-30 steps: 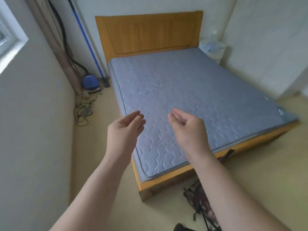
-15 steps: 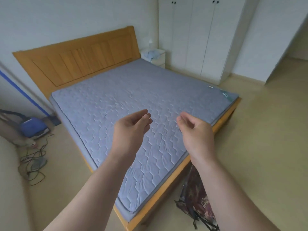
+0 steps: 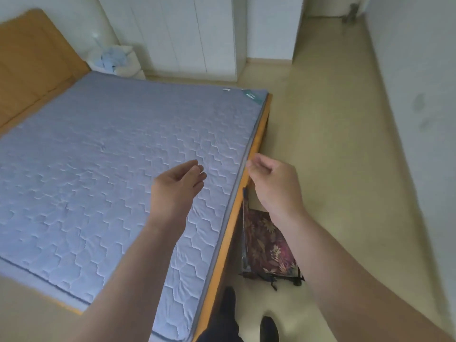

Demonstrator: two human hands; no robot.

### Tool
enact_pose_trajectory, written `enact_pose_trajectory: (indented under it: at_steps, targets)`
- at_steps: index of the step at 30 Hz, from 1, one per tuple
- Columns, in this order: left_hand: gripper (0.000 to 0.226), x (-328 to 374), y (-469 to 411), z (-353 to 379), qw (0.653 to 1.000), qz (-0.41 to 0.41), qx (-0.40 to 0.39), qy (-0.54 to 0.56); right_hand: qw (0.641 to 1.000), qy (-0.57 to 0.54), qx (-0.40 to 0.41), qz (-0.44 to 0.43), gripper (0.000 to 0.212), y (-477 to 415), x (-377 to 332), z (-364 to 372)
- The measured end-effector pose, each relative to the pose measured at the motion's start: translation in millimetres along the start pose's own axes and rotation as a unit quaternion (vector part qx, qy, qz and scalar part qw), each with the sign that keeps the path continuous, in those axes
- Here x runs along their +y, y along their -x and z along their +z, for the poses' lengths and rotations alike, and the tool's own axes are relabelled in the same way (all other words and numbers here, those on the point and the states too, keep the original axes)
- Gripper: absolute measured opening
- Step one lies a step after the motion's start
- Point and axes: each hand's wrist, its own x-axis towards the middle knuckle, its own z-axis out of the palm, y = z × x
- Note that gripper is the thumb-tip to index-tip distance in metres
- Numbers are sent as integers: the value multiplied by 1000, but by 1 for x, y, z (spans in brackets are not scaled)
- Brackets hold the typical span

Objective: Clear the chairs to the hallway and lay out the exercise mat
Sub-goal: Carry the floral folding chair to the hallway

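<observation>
Searching looks to me like the step in hand: neither a chair nor anything I can call an exercise mat shows in view, so I can't say where either lies. The left hand [image 3: 177, 186] hovers above the blue quilted mattress [image 3: 98, 169], fingers relaxed and lightly bent, holding nothing. The right hand [image 3: 274, 186] hangs just past the mattress edge, over the wooden bed frame [image 3: 225, 243], fingers loosely curled, also empty. To do this well I'd have both hands free and low and sweep the view slowly enough to lose the blur. I'd also check the floor along the bed and the hallway [image 3: 320, 40] beyond the white wardrobe [image 3: 187, 33], since the chairs must go there and need a free path. A dark floral bag [image 3: 269, 245] leans against the bed frame below the right hand; whether it holds a rolled mat I cannot tell. At the hallway's far end a small grey shape [image 3: 351, 12] is too blurred to name. The headboard [image 3: 29, 65] is cut by the left edge, the nightstand [image 3: 128, 67] carries a crumpled blue cloth [image 3: 111, 59], and the bed's underside is hidden.
</observation>
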Motion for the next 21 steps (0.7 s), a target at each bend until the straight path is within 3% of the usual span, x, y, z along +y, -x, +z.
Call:
enact_pose_trajectory:
  at_steps: [9, 14, 19, 21]
  targets:
    - [25, -88, -109, 52, 976, -115, -151, -105, 981, 32, 119, 150, 44, -37, 84, 28]
    - [28, -146, -141, 62, 956, -169, -187, -149, 964, 50, 135, 222, 47, -44, 129, 55]
    - [31, -208, -169, 65, 931, -191, -227, -215, 930, 69, 153, 327, 43, -34, 196, 79]
    - [24, -232, -178, 66, 919, -201, -240, -239, 903, 16, 164, 396, 38, -28, 224, 92]
